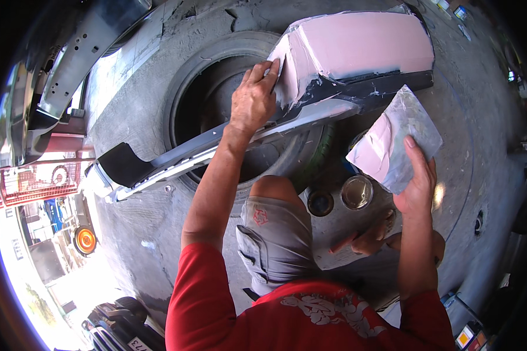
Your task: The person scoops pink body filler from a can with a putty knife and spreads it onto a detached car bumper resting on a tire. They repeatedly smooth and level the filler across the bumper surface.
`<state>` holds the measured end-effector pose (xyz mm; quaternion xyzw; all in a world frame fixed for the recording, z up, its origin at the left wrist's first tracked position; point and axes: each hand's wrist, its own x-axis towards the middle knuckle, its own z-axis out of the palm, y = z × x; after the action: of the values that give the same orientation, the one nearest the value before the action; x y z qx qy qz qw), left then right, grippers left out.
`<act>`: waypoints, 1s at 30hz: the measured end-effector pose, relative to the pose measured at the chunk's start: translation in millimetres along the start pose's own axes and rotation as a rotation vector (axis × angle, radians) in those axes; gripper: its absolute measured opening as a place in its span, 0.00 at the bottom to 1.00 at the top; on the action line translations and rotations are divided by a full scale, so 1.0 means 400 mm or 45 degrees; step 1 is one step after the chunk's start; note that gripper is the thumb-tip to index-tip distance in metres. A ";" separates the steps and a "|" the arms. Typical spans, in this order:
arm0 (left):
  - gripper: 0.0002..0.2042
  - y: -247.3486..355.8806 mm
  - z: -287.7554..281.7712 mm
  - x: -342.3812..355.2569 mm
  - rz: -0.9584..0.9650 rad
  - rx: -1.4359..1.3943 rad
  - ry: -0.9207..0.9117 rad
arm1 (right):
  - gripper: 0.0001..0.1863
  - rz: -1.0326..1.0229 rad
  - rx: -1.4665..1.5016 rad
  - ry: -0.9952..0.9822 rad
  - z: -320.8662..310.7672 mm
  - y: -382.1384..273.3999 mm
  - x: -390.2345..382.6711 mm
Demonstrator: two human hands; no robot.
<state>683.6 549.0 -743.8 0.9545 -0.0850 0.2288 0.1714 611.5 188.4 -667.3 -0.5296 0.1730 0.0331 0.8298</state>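
A car bumper (pixel 339 108) lies across the scene, its far right end coated with pink body filler (pixel 363 44). My left hand (pixel 253 99) is closed on a thin filler spreader (pixel 279 73), pressed against the left edge of the coated part. The spreader is mostly hidden by my fingers. In front of the bumper's right end, my right hand (pixel 417 181) grips a flat, greyish mixing board (pixel 413 126). A smooth patch of pink filler (pixel 376 146) covers the board's left side. My right thumb lies on top of the board.
Tyres (pixel 178 99) on the concrete floor (pixel 129 117) support the bumper. By my legs stand an open tin (pixel 356 192) and a small dark container (pixel 320 203). Car body parts (pixel 79 50) are at the upper left, a red metal gate (pixel 38 178) at the left.
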 end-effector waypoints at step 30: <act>0.37 -0.015 -0.062 -0.093 0.265 -0.180 -0.148 | 0.29 0.009 -0.020 -0.005 0.009 0.009 0.005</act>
<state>642.1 567.0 -742.1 0.9377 -0.2091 0.1831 0.2084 613.4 192.9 -669.9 -0.5354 0.1730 0.0386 0.8258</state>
